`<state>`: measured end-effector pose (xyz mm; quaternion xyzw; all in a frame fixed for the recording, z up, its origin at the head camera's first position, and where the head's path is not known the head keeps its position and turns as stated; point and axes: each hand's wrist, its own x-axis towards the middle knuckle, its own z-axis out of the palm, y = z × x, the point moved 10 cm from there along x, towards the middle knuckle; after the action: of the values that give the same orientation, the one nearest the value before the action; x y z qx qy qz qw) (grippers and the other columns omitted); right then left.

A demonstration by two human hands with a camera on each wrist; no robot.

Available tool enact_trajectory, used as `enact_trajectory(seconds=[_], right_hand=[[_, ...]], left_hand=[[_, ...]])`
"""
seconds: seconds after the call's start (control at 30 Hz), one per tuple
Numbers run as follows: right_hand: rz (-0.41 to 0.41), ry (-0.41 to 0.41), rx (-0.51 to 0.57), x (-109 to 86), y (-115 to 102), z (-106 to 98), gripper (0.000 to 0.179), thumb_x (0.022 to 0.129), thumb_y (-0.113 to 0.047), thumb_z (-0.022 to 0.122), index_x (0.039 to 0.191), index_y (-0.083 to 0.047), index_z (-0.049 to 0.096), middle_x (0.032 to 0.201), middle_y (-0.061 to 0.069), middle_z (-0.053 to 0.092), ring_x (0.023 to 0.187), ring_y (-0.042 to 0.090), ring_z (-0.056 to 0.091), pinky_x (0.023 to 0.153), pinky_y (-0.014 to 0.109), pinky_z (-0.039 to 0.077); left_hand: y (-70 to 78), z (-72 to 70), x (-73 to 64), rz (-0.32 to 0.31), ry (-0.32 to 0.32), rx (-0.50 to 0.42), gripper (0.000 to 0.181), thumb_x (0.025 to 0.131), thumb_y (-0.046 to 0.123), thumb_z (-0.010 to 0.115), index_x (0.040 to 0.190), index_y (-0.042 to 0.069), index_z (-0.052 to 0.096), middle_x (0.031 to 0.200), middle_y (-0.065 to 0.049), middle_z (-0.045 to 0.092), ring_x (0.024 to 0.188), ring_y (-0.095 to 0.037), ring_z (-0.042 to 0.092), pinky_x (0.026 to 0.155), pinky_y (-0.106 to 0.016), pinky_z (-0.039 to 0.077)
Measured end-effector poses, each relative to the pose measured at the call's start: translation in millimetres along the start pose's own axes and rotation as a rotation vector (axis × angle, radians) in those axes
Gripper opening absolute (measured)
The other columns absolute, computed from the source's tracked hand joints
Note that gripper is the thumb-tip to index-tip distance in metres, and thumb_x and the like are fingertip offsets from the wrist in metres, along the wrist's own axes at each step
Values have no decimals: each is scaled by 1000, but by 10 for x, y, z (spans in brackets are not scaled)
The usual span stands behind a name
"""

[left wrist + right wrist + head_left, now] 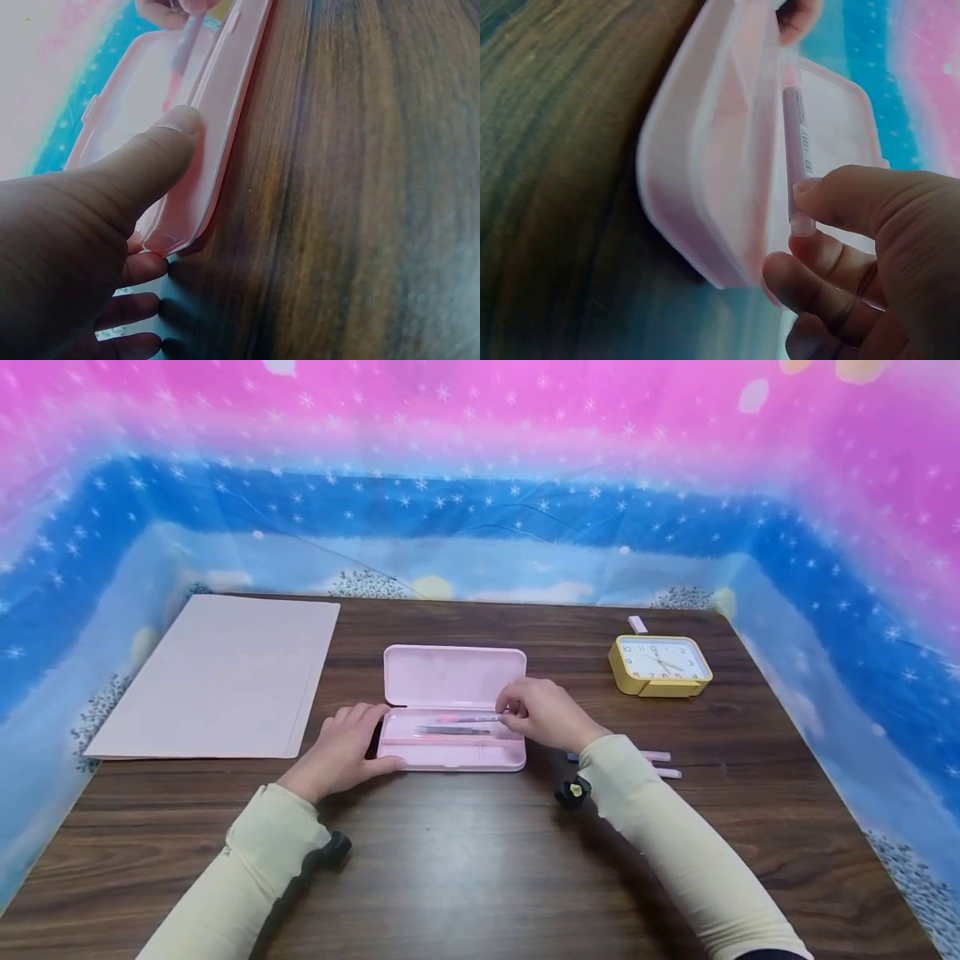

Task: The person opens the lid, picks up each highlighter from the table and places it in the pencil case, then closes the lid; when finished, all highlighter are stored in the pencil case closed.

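- Pinching the lavender pen (482, 718) by its right-hand end, thumb against fingers, the right hand (551, 714) has it at the back compartment of the open pink pencil case (431, 756). With so little of the barrel held, I'd worry about it twisting loose and dropping crooked.
- From where I stand, I can't tell whether the pen's far tip touches the case floor. If it does, pushing could skew it.
- A dark pen (452, 730) lies in that same compartment, just in front; lowered carelessly, the lavender one might land across it, or across the divider (435, 741).
- The left hand (341, 747), thumb spread well away from the fingers, grips the case's left end. Should that slacken, a knock at the right end could swing the case round.
- The lid (453, 675) stands up behind, close to the right knuckles; a bump might tip it down onto the fingers.
- Two pale markers (666, 772) lie partly hidden by the right sleeve (652, 810); a dragging cuff could roll them.
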<state>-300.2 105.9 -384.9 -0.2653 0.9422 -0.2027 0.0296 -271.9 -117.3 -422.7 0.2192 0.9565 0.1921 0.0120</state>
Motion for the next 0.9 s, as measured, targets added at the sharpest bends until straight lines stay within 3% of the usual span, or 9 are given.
enact_trajectory(seconds=[0.27,0.43,0.9], right_hand=[[78,-37,-100,-9,38,210,10,90,-23,73,100,-20,73,89,-5,65,80,13,58,78,31,52],[73,-32,-126,-12,3,232,16,89,-21,75,104,-20,75,95,-4,69,83,12,59,84,32,53],[72,-15,-49,-23,32,149,18,90,-18,72,108,-18,74,95,-4,67,82,11,60,80,30,53]], left_hand=[[14,33,7,1,16,-10,84,80,52,76,139,0,46,131,-20,55,121,-38,46,98,-57,37],[10,40,-3,3,19,-7,84,80,52,76,139,-1,46,130,-20,55,121,-38,46,97,-57,37],[-11,8,-2,-11,-3,2,84,83,51,74,141,0,44,133,-22,54,123,-40,45,100,-59,37]])
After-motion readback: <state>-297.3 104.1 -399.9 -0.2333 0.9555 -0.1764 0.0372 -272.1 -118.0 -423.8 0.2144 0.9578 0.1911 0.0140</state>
